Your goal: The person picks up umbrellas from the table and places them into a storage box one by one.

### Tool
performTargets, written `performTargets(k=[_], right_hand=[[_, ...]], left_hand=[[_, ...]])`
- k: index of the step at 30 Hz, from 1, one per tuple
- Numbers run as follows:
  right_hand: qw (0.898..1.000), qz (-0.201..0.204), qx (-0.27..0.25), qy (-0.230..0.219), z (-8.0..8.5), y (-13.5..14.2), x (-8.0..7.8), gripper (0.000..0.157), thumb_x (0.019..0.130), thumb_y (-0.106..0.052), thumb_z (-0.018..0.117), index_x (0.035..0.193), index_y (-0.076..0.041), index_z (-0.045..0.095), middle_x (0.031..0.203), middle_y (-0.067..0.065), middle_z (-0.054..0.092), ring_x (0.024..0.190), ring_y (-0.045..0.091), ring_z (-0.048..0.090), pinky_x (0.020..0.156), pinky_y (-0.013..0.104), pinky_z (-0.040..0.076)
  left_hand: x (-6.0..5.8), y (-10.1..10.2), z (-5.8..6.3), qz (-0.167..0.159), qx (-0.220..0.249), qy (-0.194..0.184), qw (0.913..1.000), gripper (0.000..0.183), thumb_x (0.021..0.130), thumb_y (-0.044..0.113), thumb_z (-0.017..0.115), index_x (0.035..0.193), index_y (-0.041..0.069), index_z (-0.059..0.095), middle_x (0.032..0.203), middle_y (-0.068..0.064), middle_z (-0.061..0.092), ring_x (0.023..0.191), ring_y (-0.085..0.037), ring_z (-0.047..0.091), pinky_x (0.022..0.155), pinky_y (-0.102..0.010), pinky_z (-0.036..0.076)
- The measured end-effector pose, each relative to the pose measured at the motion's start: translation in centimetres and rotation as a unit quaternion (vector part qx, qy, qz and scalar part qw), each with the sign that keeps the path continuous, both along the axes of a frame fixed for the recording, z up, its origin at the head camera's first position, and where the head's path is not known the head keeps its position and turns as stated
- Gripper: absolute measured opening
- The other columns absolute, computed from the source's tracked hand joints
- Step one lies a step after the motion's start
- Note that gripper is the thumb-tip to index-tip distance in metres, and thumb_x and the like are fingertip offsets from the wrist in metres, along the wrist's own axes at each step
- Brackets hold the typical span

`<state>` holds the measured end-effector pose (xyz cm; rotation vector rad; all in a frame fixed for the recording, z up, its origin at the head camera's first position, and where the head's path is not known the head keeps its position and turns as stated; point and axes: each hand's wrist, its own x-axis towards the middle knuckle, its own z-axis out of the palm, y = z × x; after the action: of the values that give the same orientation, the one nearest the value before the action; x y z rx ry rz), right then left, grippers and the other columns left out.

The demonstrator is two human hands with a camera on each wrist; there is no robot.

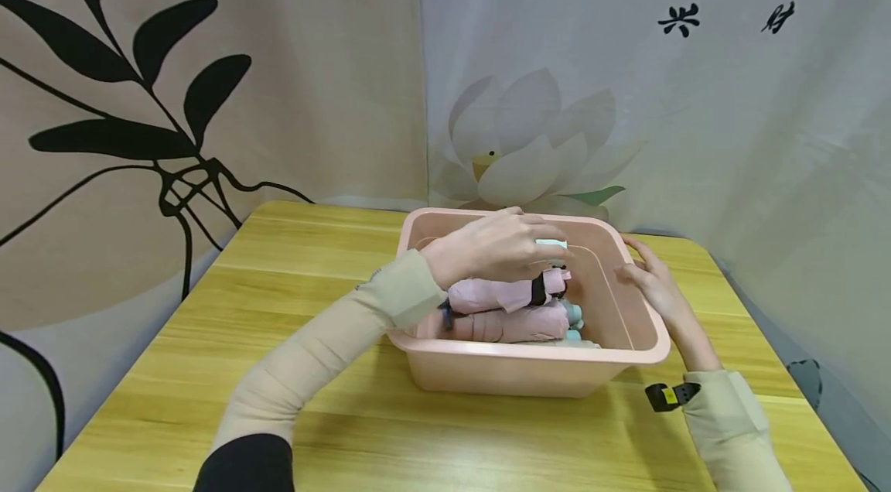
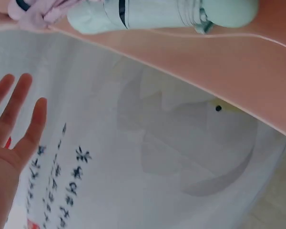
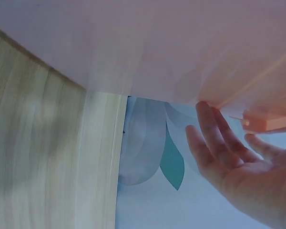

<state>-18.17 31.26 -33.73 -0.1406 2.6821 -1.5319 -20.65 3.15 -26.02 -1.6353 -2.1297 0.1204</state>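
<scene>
A pink plastic basin holds several folded umbrellas. Toward its front lie a lilac umbrella with a black part and a pink umbrella, side by side. Mint green pieces show beside them; the left wrist view has a mint green umbrella with a rounded end. My left hand hovers over the basin above the umbrellas, fingers loosely extended and holding nothing. At the right rim, my right hand holds the basin, thumb over the edge and fingers against the outer wall.
The basin stands on a wood-grain table, near its far edge. Behind it hangs a pale cloth printed with dark leaves, a lotus flower and writing. A black wrist strap sits at the right sleeve.
</scene>
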Motion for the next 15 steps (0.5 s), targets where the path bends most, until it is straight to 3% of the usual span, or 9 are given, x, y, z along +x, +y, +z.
performTargets(k=[3,7,9,13,15], right_hand=[[1.0,0.007,0.015,-0.003,0.1,0.2,0.0,0.058,0.096,-0.031,0.037,0.146,-0.008,0.016,0.133,0.03,0.04,0.091,-0.001,0.055,0.076,0.021,0.048],[0.998,0.017,0.056,0.019,0.3,0.8,-0.3,0.059,0.098,-0.042,0.028,0.145,-0.007,0.022,0.139,0.021,0.037,0.109,0.013,0.048,0.085,0.029,0.044],[0.997,0.007,0.069,0.044,0.3,1.2,-0.5,0.058,0.099,-0.041,0.026,0.143,-0.004,0.026,0.134,0.023,0.042,0.104,0.009,0.052,0.083,0.027,0.045],[0.99,-0.046,0.097,0.096,-0.5,2.5,-0.9,0.054,0.099,-0.037,0.028,0.138,-0.001,0.035,0.118,0.023,0.055,0.083,-0.012,0.051,0.072,0.016,0.047],[0.982,-0.083,0.121,0.117,-1.2,3.1,-1.0,0.052,0.099,-0.037,0.03,0.136,-0.002,0.039,0.115,0.023,0.058,0.083,-0.008,0.054,0.074,0.019,0.046]], left_hand=[[0.0,-1.0,0.7,0.015,0.012,-0.026,0.9995,0.03,0.09,0.027,0.052,0.119,0.024,0.059,0.121,0.003,0.061,0.109,-0.014,0.058,0.073,-0.031,0.05],[-0.3,-2.5,1.7,0.014,0.064,-0.037,0.9972,0.029,0.09,0.026,0.054,0.116,0.02,0.062,0.116,0.001,0.063,0.104,-0.016,0.06,0.079,-0.031,0.051],[-0.6,-3.4,1.8,0.012,0.1,-0.031,0.9944,0.026,0.089,0.024,0.056,0.113,0.018,0.064,0.113,0.0,0.065,0.101,-0.017,0.061,0.078,-0.031,0.051],[-1.5,-5.8,1.1,0.031,0.175,-0.021,0.9838,0.023,0.087,0.022,0.059,0.107,0.015,0.067,0.108,-0.002,0.067,0.095,-0.018,0.063,0.075,-0.031,0.052],[-2.0,-7.2,0.3,0.054,0.216,-0.023,0.9746,0.023,0.086,0.021,0.06,0.106,0.014,0.068,0.106,-0.003,0.068,0.093,-0.019,0.064,0.076,-0.032,0.052]])
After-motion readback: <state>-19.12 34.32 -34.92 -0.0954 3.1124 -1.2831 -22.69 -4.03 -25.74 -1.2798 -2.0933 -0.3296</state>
